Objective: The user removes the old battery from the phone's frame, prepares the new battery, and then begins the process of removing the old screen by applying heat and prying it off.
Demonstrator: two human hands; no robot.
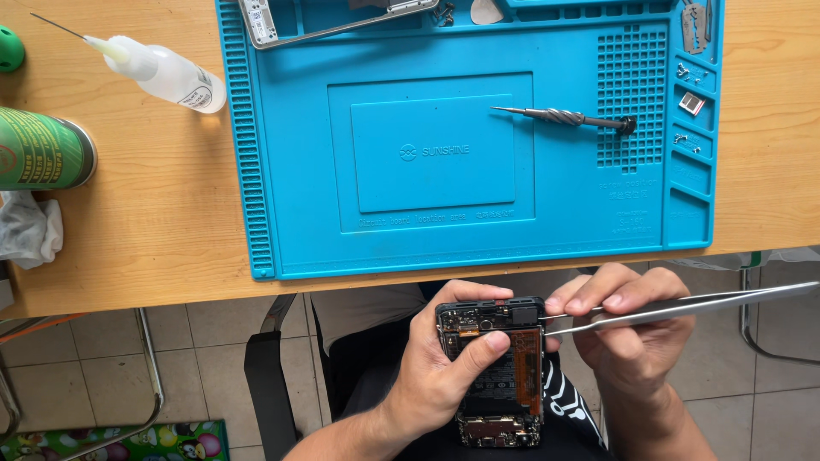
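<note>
My left hand (pixel 444 367) grips an opened smartphone (pixel 495 384) with its back cover off, showing the black battery, orange flex cable and circuit board. The thumb lies across the phone's upper part. My right hand (pixel 628 333) pinches silver tweezers (pixel 683 307) whose tips touch the top right corner of the phone, near the camera module. Both hands are held over my lap, below the table's front edge.
A blue silicone work mat (pixel 461 222) lies on the wooden table (pixel 154 230) with a screwdriver (pixel 564 117), a phone frame (pixel 325 21), small metal parts (pixel 694 26). A clear needle-tip bottle (pixel 166 75), green can (pixel 38 149), crumpled cloth (pixel 27 230) sit left.
</note>
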